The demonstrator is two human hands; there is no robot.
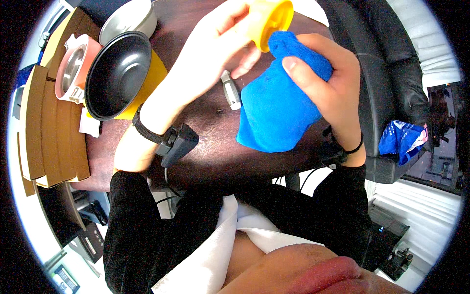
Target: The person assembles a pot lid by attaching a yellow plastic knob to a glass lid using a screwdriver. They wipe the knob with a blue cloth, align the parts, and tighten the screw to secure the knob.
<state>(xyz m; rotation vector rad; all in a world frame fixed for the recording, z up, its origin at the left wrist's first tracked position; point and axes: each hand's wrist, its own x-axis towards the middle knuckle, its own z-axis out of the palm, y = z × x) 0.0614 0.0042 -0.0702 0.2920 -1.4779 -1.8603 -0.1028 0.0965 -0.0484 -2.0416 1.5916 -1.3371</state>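
Observation:
Over the far part of the dark brown table [205, 147], my left hand [227, 41] grips a yellow cup-like thing [279, 19] by its side, its round opening tilted to the right. My right hand [325, 73] is closed on a bright blue cloth [279, 108]. The cloth's bunched upper end meets the cup's lower rim, while the rest hangs down toward me. Whether any cloth is inside the cup I cannot tell. Below my left fingers lies a small grey and white tool-like piece [231, 90]. Each wrist wears a black strap with a dark device.
At the left of the table are a black bowl [120, 76], a pink container with a metal inside [73, 68] and a light grey bowl [129, 22]. Brown cardboard boxes [54, 127] line the left edge. A black leather seat [372, 88] on the right bears a blue packet [402, 139].

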